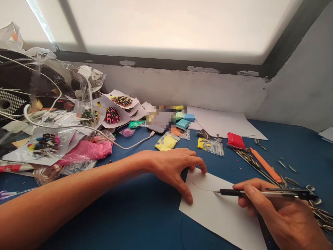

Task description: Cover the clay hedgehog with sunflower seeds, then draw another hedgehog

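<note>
A white sheet of paper [221, 215] lies at a slant on the blue table, with a thin curved dark line drawn near its far left corner. My left hand [177, 166] rests on that corner, thumb and fingers spread apart, pressing the sheet's left edge. In my right hand [273, 208] is a black and clear pen [260, 193], gripped between thumb and fingers. The pen's tip touches the paper at the right end of the drawn line.
Bags of yellow clay [167, 141], a red packet [236, 140] and an orange tool [265, 165] lie beyond the sheet. Seed husks [322, 215] are scattered at right. Decorated paper sheets [112, 116], a pink cloth [88, 151] and a white cable [85, 127] crowd the left.
</note>
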Available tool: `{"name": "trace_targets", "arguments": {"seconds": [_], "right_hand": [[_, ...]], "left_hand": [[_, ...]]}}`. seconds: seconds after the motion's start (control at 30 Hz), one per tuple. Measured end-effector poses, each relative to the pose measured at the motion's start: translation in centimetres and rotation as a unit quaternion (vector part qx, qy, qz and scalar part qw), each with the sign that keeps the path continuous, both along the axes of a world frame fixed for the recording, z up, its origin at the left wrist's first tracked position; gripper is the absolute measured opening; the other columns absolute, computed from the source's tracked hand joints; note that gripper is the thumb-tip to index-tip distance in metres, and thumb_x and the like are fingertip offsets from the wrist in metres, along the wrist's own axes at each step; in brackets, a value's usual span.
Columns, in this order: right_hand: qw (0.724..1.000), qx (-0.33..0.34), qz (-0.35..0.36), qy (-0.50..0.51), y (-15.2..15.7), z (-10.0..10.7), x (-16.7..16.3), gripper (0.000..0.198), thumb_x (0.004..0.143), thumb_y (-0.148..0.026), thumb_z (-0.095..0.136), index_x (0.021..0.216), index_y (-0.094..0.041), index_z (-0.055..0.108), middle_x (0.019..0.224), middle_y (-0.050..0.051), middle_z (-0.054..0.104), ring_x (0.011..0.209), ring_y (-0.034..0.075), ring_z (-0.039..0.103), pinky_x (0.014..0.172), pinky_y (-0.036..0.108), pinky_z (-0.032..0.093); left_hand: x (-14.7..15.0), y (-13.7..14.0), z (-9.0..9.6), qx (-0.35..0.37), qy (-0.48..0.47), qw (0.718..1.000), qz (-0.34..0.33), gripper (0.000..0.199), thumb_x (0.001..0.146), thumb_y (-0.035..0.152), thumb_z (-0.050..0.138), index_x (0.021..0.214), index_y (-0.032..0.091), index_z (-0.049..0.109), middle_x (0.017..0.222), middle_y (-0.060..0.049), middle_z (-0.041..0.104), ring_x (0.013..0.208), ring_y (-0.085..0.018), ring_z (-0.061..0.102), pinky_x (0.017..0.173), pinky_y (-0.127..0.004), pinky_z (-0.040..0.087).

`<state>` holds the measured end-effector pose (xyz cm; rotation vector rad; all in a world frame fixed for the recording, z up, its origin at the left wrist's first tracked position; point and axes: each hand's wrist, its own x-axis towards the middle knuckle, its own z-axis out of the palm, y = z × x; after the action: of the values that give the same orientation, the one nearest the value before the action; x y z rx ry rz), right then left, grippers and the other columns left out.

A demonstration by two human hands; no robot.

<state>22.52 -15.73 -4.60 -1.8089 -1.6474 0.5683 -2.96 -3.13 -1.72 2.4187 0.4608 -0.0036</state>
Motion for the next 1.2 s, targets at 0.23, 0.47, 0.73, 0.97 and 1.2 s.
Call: {"name": "trace_targets", "arguments": {"seconds": [0.23, 0.47, 0.73, 0.97, 1.2], "right_hand": [[1.000, -0.009, 0.027, 0.003, -0.2, -0.3, -0.6, 0.050, 0.087, -0.067, 0.052, 0.074, -0.028, 0.080, 0.065, 0.002, 0.074, 0.051, 0.017, 0.067, 0.042, 0.024, 0.054], [0.999, -0.021, 0.037, -0.004, -0.6, -1.1, -0.2, 0.053, 0.089, -0.064, 0.052, 0.054, -0.027, 0.068, 0.085, 0.002, 0.081, 0.072, 0.022, 0.077, 0.036, 0.021, 0.048], [0.999, -0.003, 0.038, -0.021, -0.3, -0.7, -0.8, 0.051, 0.088, -0.064, 0.053, 0.059, -0.028, 0.073, 0.092, 0.002, 0.082, 0.080, 0.024, 0.078, 0.032, 0.019, 0.045], [0.997, 0.076, -0.007, -0.009, 0.5, 1.4, -3.2, 0.052, 0.082, -0.063, 0.050, 0.051, -0.029, 0.074, 0.058, 0.003, 0.074, 0.044, 0.018, 0.067, 0.029, 0.021, 0.044], [0.997, 0.067, -0.019, 0.013, 0.4, 2.0, -3.5, 0.048, 0.078, -0.061, 0.052, 0.050, -0.029, 0.074, 0.048, 0.003, 0.067, 0.035, 0.014, 0.059, 0.031, 0.020, 0.044]], "left_hand": [[0.1, -0.1, 0.0, 0.010, -0.003, 1.000, -0.001, 0.065, 0.071, 0.044, 0.087, 0.126, 0.022, 0.059, 0.105, -0.003, 0.059, 0.105, -0.022, 0.053, 0.089, -0.029, 0.042], [0.1, 0.0, -0.1, 0.010, -0.010, 1.000, -0.005, 0.065, 0.071, 0.042, 0.087, 0.126, 0.021, 0.060, 0.104, -0.003, 0.059, 0.105, -0.021, 0.053, 0.089, -0.028, 0.043], [0.0, 0.0, -0.1, 0.009, -0.010, 1.000, -0.005, 0.066, 0.071, 0.041, 0.088, 0.126, 0.021, 0.060, 0.104, -0.003, 0.059, 0.104, -0.021, 0.053, 0.088, -0.028, 0.043], [-0.1, 0.0, -0.1, 0.006, -0.004, 1.000, -0.001, 0.065, 0.072, 0.044, 0.086, 0.127, 0.023, 0.059, 0.106, -0.003, 0.059, 0.106, -0.022, 0.053, 0.091, -0.030, 0.043], [-0.1, -0.1, -0.1, 0.011, -0.009, 1.000, -0.002, 0.065, 0.071, 0.046, 0.086, 0.126, 0.021, 0.060, 0.105, -0.003, 0.059, 0.105, -0.021, 0.053, 0.088, -0.028, 0.043]]}}
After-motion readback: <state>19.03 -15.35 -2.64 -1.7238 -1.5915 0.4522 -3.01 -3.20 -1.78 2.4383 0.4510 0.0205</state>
